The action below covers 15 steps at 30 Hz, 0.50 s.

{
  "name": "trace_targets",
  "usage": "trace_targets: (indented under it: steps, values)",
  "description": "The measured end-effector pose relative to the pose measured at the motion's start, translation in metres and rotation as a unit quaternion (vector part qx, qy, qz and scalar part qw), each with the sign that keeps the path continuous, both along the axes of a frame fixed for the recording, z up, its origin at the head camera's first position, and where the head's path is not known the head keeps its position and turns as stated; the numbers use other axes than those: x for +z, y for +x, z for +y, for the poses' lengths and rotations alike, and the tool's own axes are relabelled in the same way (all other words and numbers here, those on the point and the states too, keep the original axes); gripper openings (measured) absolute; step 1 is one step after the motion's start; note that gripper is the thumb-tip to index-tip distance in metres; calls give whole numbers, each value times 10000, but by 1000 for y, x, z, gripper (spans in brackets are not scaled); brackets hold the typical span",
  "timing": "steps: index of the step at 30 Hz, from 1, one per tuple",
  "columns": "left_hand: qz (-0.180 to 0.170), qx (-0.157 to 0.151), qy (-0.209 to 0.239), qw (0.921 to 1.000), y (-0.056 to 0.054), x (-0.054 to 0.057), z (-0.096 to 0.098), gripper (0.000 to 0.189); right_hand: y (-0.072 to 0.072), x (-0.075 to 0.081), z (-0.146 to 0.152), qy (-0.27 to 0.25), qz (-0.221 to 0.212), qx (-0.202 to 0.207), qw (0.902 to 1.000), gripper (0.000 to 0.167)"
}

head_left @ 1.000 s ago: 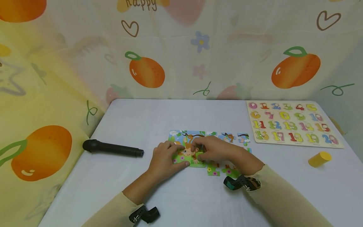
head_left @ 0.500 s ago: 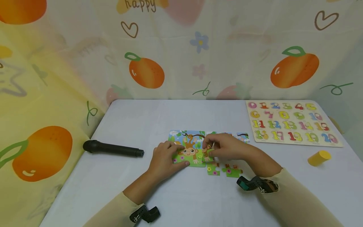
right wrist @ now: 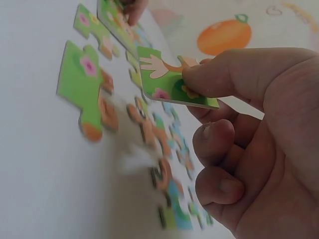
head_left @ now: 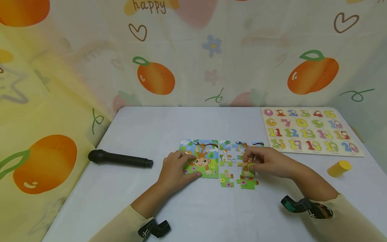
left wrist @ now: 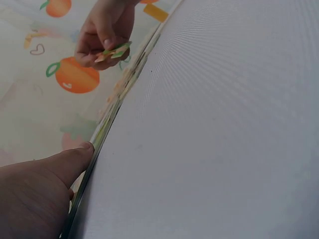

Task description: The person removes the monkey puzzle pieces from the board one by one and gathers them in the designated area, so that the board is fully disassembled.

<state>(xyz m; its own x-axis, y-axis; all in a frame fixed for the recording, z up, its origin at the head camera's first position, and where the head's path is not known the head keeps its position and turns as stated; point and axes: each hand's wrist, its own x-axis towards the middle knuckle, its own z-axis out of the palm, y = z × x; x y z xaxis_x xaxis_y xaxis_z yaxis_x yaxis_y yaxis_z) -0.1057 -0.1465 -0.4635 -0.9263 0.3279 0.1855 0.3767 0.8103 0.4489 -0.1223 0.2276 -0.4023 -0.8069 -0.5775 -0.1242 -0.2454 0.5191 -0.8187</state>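
Observation:
In the head view my left hand (head_left: 177,169) rests on the left side of a monkey picture puzzle board (head_left: 203,153), thumb along its front edge. The left wrist view shows the thumb (left wrist: 75,162) against the board's thin edge. My right hand (head_left: 273,162) pinches a jigsaw piece (right wrist: 164,74) between thumb and fingers, its green face with a pale monkey hand and pink flower turned up. This piece is held above loose jigsaw pieces lying in rows right of the board. A flowered green piece (head_left: 248,183) lies just below it; my right hand covers some others.
A wooden number board (head_left: 314,153) lies at the back right, with a yellow cylinder (head_left: 340,168) on its side in front. A black microphone (head_left: 121,158) lies at the left. Printed cloth (head_left: 187,67) hangs behind the white table (head_left: 193,215).
My right hand was at the board's right part, then came up with a jigsaw piece and moved right over the loose pieces. My left hand has stayed in place.

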Motion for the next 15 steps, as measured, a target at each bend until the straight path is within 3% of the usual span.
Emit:
trace_targets:
  steps: [9,15]
  values:
    - [-35,2,-5,10000,0,0,0,59,15,0,35,73,-187,-219,9996,22]
    - [-56,24,-21,10000,0,0,0,59,25,-6,50,235,-580,-217,9978,20]
